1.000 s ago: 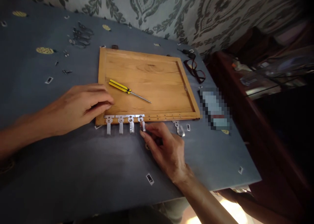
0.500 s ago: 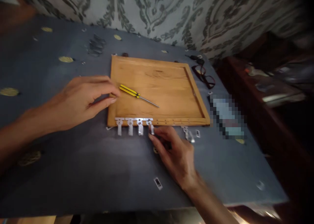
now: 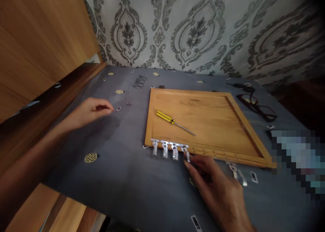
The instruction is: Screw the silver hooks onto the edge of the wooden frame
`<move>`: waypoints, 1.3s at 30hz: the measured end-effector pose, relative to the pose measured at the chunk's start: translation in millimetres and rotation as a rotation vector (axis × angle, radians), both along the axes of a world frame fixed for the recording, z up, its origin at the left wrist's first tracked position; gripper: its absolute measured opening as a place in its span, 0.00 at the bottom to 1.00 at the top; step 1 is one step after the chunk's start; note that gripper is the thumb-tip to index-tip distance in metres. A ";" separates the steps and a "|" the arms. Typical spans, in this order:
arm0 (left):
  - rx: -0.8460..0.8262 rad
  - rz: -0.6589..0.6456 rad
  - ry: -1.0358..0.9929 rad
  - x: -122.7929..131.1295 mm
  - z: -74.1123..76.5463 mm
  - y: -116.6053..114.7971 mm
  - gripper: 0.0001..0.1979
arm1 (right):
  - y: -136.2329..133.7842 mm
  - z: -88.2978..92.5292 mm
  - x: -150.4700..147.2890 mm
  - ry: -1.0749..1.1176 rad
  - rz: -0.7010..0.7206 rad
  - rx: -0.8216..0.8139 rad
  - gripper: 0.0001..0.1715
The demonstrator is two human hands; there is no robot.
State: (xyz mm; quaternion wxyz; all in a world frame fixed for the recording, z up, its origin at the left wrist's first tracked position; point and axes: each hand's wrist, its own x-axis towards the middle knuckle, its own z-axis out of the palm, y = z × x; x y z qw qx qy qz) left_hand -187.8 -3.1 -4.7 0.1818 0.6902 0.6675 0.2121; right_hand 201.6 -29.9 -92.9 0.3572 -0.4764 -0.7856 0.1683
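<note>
The wall [image 3: 193, 32] at the back is pale, with big dark curly leaf shapes on it. A tall cupboard side [image 3: 38, 39] of smooth brown wood stands at the left. The surface [image 3: 122, 184] is covered with a soft grey-blue cloth that has small yellow dotted rounds on it.

A flat wooden board [image 3: 215, 113] lies on the cloth. It is a light honey colour and has a raised edge all round, like a tray.

The left hand [image 3: 90, 112] is stretched out far to the left of the board, low over the cloth. Its fingertips are bunched together, and I cannot tell if they hold anything. The right hand [image 3: 215, 188] rests on the cloth just in front of the near edge of the board.

Dark-rimmed glasses [image 3: 256, 105] lie by the far right corner of the board. A thin screwdriver [image 3: 172, 121] with a yellow and black handle lies slanted on the board.

Four shiny metal hooks sit side by side on the near edge. The fourth hook [image 3: 186, 152] touches the tip of the right hand's first finger; I cannot tell if the fingers pinch it. One loose hook [image 3: 237, 172] lies to the right of that hand. Tiny dark screws [image 3: 128, 103] lie on the cloth near the left hand's fingertips.
</note>
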 end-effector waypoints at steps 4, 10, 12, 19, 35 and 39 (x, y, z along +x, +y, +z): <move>-0.105 -0.088 0.036 10.1 -29.4 -13.3 0.18 | -1.0 3.3 -1.0 -0.003 -0.005 -0.024 0.12; -0.100 -0.154 0.102 13.0 -41.1 -10.4 0.16 | -4.1 3.5 -1.1 -0.021 -0.025 -0.047 0.10; -0.081 -0.179 0.134 13.4 -42.7 -7.1 0.16 | -4.3 2.2 0.3 -0.015 -0.019 -0.063 0.08; 0.018 -0.175 0.231 25.7 -42.8 0.2 0.16 | -2.5 0.2 0.6 0.023 0.004 -0.053 0.06; 0.094 -0.080 0.130 54.2 -48.5 40.0 0.20 | -7.4 1.4 -0.7 -0.024 -0.040 -0.069 0.06; 0.054 -0.009 0.055 59.9 -53.3 36.3 0.20 | -7.2 1.0 0.2 -0.015 -0.029 -0.091 0.06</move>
